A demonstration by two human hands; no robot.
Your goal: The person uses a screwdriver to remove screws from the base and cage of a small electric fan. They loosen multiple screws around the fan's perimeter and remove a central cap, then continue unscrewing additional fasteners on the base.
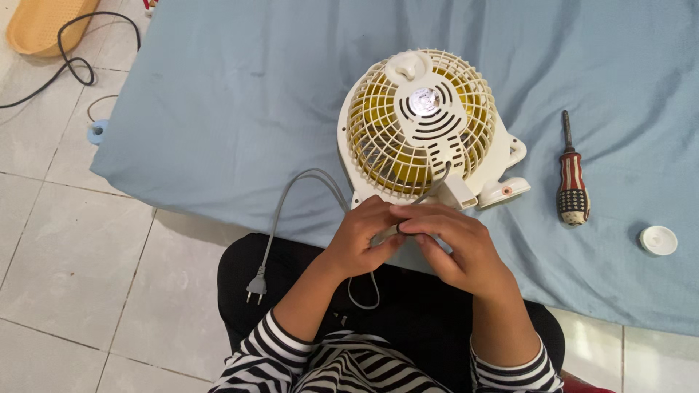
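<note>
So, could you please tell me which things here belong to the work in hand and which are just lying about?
In hand:
- left hand and right hand, both on the grey power cord
- cream fan

Lying about:
- striped-handled screwdriver
- white cap
- black cable on the floor
- yellow basin

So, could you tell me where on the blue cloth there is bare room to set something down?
The blue cloth lies bare left of the fan, up to its left edge, and between fan and screwdriver. It is crowded at the near edge, where both hands work the grey cord.
</note>
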